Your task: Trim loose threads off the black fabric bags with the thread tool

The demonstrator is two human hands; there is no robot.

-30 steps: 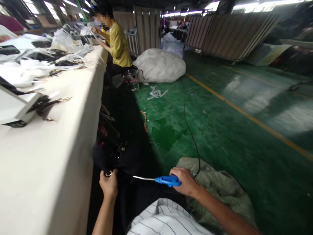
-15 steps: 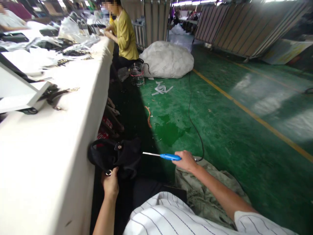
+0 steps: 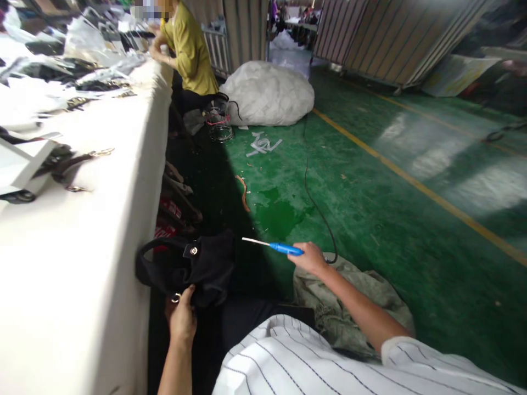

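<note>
My left hand (image 3: pixel 182 318) grips the edge of a black fabric handbag (image 3: pixel 212 263), its thumb pressed near a metal ring. The bag hangs beside the table edge above my lap, its loop handle towards the table and a round metal snap on its tab. In my right hand (image 3: pixel 309 258) is a blue air blow gun (image 3: pixel 285 249) with a thin metal nozzle pointing left at the bag, a gap between them. A thin black hose (image 3: pixel 325 219) runs from its rear end across the floor. My left fingers behind the bag are hidden.
A white-covered table (image 3: pixel 102 230) runs along my left, with straps, metal hooks and plastic bags on it. A co-worker in yellow (image 3: pixel 193 49) sits farther along. A big white sack (image 3: pixel 269 93) lies on the green floor; grey-green cloth (image 3: pixel 354 307) lies at my right.
The view has shifted slightly to the right. The nozzle has risen a little relative to the bag, still apart from it. Both hands keep their holds.
</note>
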